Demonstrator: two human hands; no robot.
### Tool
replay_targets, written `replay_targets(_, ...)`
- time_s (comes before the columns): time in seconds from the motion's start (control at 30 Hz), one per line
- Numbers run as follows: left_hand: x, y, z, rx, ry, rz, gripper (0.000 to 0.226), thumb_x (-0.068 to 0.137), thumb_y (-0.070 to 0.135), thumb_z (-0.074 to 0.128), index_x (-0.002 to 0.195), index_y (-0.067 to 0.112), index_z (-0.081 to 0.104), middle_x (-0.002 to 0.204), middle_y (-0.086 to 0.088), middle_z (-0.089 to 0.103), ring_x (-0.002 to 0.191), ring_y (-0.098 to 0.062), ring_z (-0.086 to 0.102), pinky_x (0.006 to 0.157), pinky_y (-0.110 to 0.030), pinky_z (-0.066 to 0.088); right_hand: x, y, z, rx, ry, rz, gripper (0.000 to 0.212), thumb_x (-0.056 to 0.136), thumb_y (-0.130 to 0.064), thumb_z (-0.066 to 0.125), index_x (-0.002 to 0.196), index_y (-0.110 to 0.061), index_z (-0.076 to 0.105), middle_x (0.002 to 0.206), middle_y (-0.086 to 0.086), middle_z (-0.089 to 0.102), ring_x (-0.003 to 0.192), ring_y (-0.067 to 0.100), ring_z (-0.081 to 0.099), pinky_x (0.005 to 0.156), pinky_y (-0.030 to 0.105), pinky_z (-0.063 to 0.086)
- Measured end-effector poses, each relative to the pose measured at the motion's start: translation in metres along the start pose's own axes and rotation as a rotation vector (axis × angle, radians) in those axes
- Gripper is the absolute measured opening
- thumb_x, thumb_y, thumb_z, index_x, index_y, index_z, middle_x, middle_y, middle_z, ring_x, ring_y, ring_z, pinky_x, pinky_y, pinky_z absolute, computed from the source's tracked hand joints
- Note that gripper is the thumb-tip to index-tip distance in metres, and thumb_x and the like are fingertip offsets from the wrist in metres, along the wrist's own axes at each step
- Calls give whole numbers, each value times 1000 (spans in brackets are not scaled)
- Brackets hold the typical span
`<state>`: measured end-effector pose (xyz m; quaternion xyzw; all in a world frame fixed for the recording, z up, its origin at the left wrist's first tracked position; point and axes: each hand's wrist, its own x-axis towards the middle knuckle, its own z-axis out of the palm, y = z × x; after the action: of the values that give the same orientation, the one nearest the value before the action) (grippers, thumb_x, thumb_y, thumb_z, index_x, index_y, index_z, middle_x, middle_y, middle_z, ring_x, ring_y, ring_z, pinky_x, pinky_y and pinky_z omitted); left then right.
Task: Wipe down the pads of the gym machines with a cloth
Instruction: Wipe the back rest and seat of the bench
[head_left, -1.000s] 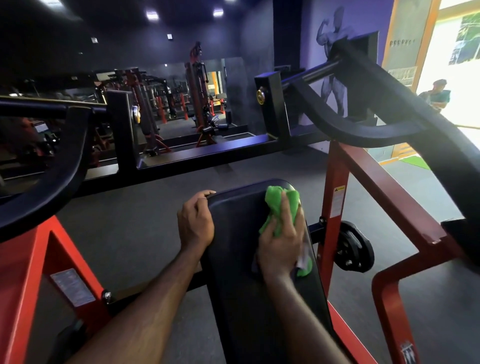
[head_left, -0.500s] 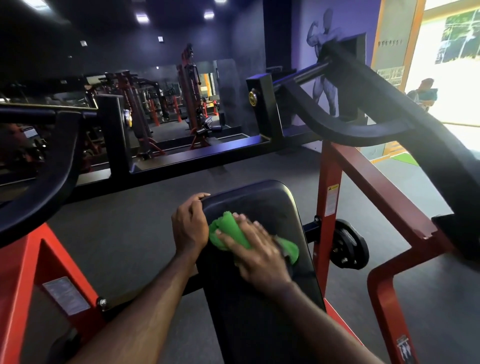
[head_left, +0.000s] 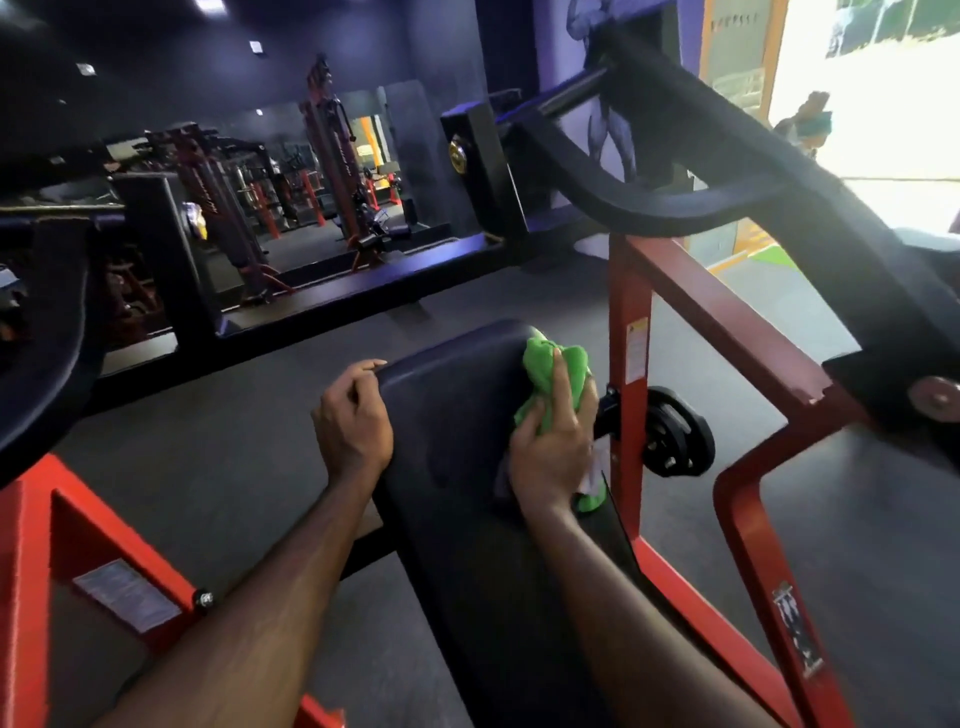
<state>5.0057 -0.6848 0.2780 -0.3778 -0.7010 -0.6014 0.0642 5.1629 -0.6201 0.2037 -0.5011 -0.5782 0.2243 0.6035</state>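
The right hand (head_left: 553, 457) presses a crumpled green cloth (head_left: 550, 382) onto the black padded machine pad (head_left: 457, 415), fingers spread over it, while the left hand (head_left: 353, 423) curls its fingers over the pad's left edge.

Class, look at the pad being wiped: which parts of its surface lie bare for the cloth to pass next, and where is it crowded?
Bare: the strip of the black pad between the left hand and right hand, and its near stretch between the forearms. Crowded: the far right corner, where the right hand presses the green cloth, close beside the red upright. The left hand grips the left edge.
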Motion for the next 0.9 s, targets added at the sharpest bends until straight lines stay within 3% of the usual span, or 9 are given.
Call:
replay_targets(0.13, -2, -1, -1, 34, -12, 13, 36, 96, 33, 43, 106, 24, 76, 93, 13, 69, 88, -10, 60, 72, -25, 40, -33, 41, -17, -147, -200, -551, 68, 95, -11, 58, 157, -35, 41, 167, 14, 28, 149, 36, 35, 119, 54, 38)
replay_targets(0.17, -2, 0, -1, 40, -7, 25, 35, 96, 32, 44, 105, 23, 76, 93, 14, 68, 87, -8, 59, 72, -23, 39, -22, 54, -22, -166, -181, -535, 69, 95, -12, 57, 157, -36, 40, 166, 12, 30, 147, 35, 39, 116, 54, 42)
replay_targets(0.3, -5, -3, 0, 62, 8, 34, 33, 95, 30, 45, 104, 23, 76, 92, 16, 65, 85, -7, 56, 74, -24, 40, -21, 37, -21, -68, 13, 114, 66, 99, -13, 53, 158, -38, 35, 165, 9, 27, 142, 34, 46, 103, 54, 53)
replay_targets(0.43, -6, 0, 1, 52, -4, 45, 34, 95, 31, 44, 104, 23, 76, 92, 17, 65, 86, -7, 57, 75, -23, 39, -34, 64, -37, -218, -252, -575, 68, 98, -15, 59, 159, -37, 37, 168, 14, 24, 150, 37, 34, 117, 53, 41)
replay_targets(0.53, -6, 3, 2, 53, 6, 30, 30, 97, 27, 48, 105, 23, 76, 92, 18, 63, 85, -4, 54, 74, -20, 37, -12, 71, -39, -161, -71, -177, 63, 101, -22, 49, 159, -40, 33, 166, 7, 25, 140, 35, 47, 98, 53, 56)
replay_targets(0.6, -8, 2, 2, 63, 11, 18, 29, 98, 26, 49, 105, 23, 76, 91, 18, 63, 84, -3, 54, 72, -20, 36, -32, 46, -26, -99, -8, 80, 62, 103, -21, 48, 160, -37, 31, 168, 8, 20, 144, 35, 44, 103, 54, 53)
replay_targets(0.7, -8, 0, 0, 54, 5, 24, 29, 97, 26, 48, 104, 22, 76, 89, 18, 63, 82, -2, 53, 70, -20, 35, -73, 51, -27, -172, -275, -557, 72, 95, -9, 60, 160, -32, 37, 170, 17, 18, 156, 35, 24, 123, 52, 32)
replay_targets(0.77, -7, 1, 0, 52, 3, 23, 30, 97, 28, 47, 105, 23, 76, 90, 18, 63, 82, -2, 52, 70, -21, 35, -61, 68, -39, -250, -332, -736, 74, 94, -13, 61, 160, -36, 35, 168, 16, 25, 151, 35, 35, 119, 49, 39)
replay_targets(0.9, -6, -2, 1, 66, 1, 37, 35, 93, 33, 44, 104, 23, 76, 92, 16, 67, 85, -8, 57, 71, -22, 36, -78, 36, -20, -55, -63, -11, 65, 104, -17, 51, 161, -38, 31, 170, 10, 21, 152, 30, 32, 112, 53, 46)
